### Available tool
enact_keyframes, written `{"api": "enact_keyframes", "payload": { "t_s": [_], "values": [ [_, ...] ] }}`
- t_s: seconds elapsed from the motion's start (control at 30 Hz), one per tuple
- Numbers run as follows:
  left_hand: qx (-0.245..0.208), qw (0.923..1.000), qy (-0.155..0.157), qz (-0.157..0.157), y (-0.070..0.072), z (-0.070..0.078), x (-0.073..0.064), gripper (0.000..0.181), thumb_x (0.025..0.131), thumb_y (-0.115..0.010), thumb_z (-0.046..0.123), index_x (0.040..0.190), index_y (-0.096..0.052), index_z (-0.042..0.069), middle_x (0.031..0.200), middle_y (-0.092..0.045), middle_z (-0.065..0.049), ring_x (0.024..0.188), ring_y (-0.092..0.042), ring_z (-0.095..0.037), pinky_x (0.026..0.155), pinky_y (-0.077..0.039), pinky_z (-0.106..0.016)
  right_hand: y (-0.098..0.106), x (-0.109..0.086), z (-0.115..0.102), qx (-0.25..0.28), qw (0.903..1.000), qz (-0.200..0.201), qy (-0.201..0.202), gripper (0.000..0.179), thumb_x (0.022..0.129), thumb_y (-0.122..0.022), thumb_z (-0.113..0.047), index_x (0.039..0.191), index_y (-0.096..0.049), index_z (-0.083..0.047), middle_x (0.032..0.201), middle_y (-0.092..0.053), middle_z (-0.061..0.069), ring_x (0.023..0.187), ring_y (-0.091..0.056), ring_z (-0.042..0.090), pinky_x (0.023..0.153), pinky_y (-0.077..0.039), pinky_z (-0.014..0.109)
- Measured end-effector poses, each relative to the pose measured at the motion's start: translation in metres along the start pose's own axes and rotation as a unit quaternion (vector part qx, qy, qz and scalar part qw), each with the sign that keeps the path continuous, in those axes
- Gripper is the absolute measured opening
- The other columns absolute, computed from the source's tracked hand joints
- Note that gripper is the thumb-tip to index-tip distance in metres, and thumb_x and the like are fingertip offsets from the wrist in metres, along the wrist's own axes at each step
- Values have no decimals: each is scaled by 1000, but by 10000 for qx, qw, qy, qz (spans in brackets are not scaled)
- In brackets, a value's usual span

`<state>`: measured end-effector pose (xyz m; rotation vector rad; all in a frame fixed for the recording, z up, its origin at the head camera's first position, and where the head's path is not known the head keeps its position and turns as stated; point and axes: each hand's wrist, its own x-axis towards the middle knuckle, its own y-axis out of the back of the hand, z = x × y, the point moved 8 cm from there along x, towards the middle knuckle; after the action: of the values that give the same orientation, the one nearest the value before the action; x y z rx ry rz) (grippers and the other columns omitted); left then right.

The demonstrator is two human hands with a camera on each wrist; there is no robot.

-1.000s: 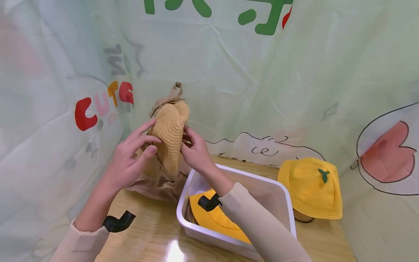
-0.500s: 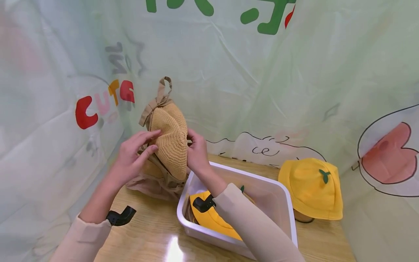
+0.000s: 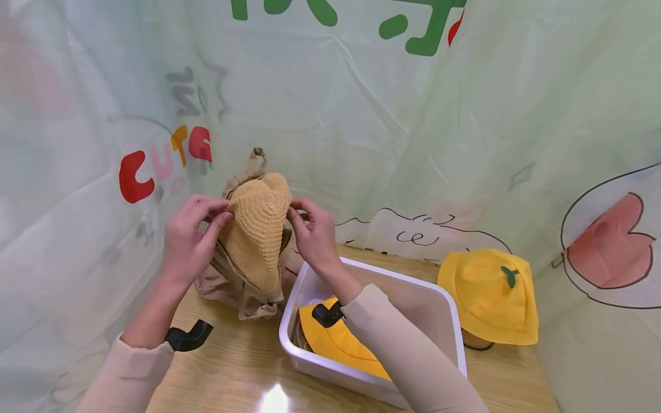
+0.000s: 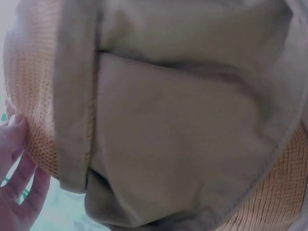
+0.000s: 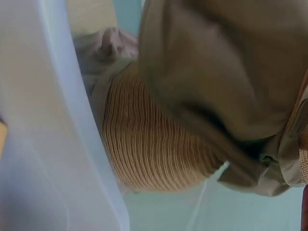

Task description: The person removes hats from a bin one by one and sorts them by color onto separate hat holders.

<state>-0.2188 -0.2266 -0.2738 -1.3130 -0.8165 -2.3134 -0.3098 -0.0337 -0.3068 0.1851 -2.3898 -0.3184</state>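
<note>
A tan woven hat (image 3: 258, 221) with a fabric brim hangs between both hands, above a tan cloth pile at the back left. My left hand (image 3: 183, 238) pinches its left side between thumb and fingers. On the opposite side, my right hand (image 3: 316, 235) pinches the hat's edge. Close up in the left wrist view is the smooth brown fabric brim (image 4: 178, 139), with fingers touching the woven part at the left edge. In the right wrist view, another ribbed woven crown (image 5: 149, 139) shows behind the fabric; my right hand is mostly outside that view.
A white plastic bin (image 3: 322, 362) stands front centre, partly under my right arm, with a yellow hat (image 3: 343, 341) inside. To its right sits another yellow hat (image 3: 493, 292) with a green sprout. Folded tan and pinkish cloth (image 3: 222, 289) lies left of the bin. Printed sheets hang behind and at both sides.
The woven hat has turned and dipped, its ribbon loop now lower than half a second ago. My left fingers, spread against it earlier, now pinch its left edge. My right hand has shifted slightly.
</note>
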Motion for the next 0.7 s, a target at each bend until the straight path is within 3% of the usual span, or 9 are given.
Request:
{"api": "enact_keyframes", "payload": {
  "t_s": [0.2, 0.7],
  "values": [
    [370, 9990, 208, 129, 13, -10, 2, 16, 85, -73, -6, 100, -74, -3, 93, -67, -14, 79, -58, -14, 76, -43, -9, 7, 7, -3, -494, 9968, 12, 631, 13, 97, -64, -11, 99, -70, 0, 93, -73, 11, 85, -68, 19, 75, -57, 30],
    [624, 9974, 353, 18, 13, -39, -12, 11, 86, -72, -6, 97, -74, -3, 88, -65, -14, 76, -60, -23, 76, -41, -6, 0, 0, 15, -997, 9929, -324, 566, 11, 97, -65, -14, 96, -72, -6, 90, -73, 5, 79, -66, 13, 72, -55, 26]
  ]
}}
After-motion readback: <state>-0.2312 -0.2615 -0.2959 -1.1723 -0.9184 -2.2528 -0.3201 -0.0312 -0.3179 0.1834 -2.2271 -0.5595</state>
